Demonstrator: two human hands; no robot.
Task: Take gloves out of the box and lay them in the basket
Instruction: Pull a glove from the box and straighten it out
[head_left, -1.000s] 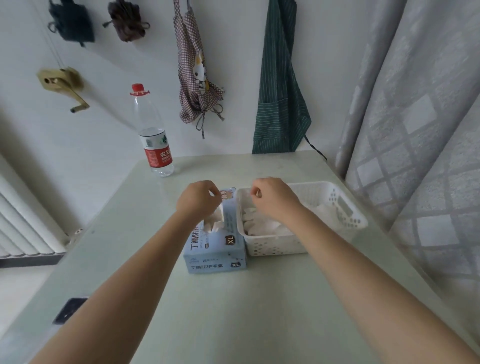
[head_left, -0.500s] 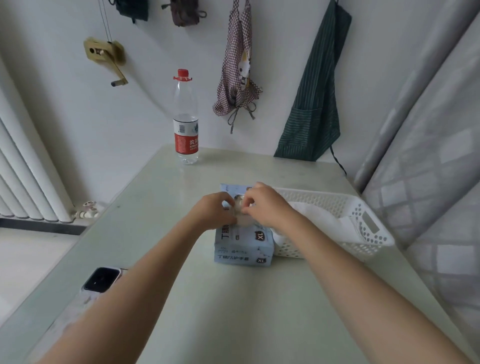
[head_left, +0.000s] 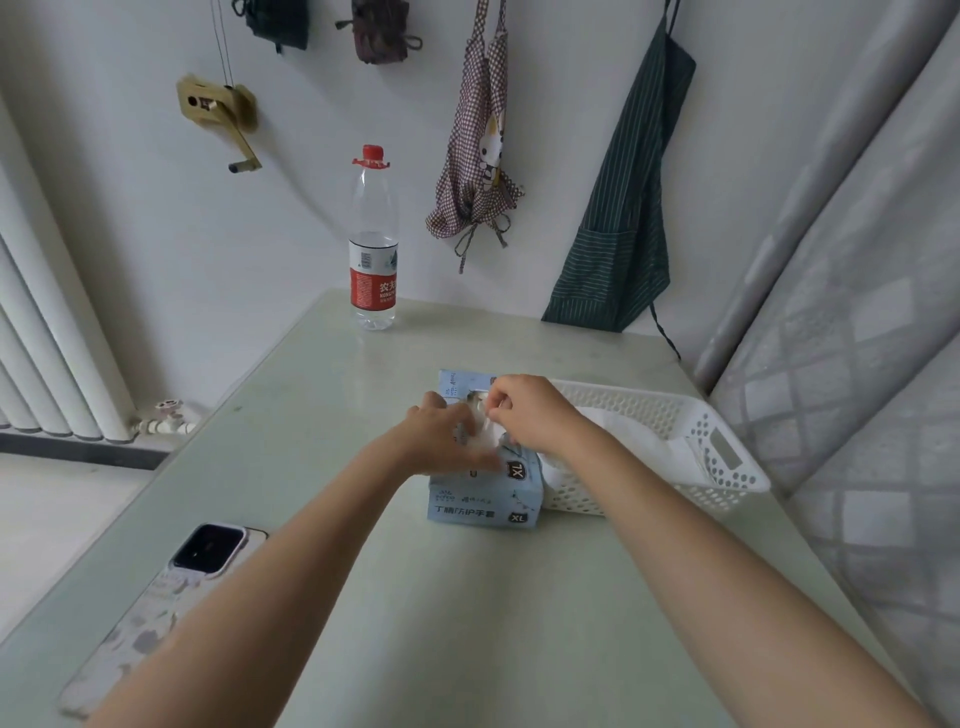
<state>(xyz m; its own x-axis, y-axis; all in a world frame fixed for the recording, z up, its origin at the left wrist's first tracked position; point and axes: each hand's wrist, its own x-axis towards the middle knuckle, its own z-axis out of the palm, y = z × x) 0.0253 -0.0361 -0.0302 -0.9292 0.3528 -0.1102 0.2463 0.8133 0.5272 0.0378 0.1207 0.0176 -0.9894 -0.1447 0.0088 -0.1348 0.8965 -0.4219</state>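
A light-blue glove box marked XL lies mid-table, touching the left side of a white perforated basket. White gloves lie inside the basket. My left hand rests on the box top with its fingers spread flat beside the opening. My right hand is over the opening, fingertips pinched on a whitish glove that sticks out of it. The hands hide the opening itself.
A water bottle with a red cap stands at the table's far edge. A phone lies face down near the front left edge. Aprons hang on the wall behind, a curtain hangs at right, and a radiator stands at left.
My right hand left the basket and came left onto the box opening, where it pinched a glove. My left hand stayed on the box and spread its fingers. The view swung left.
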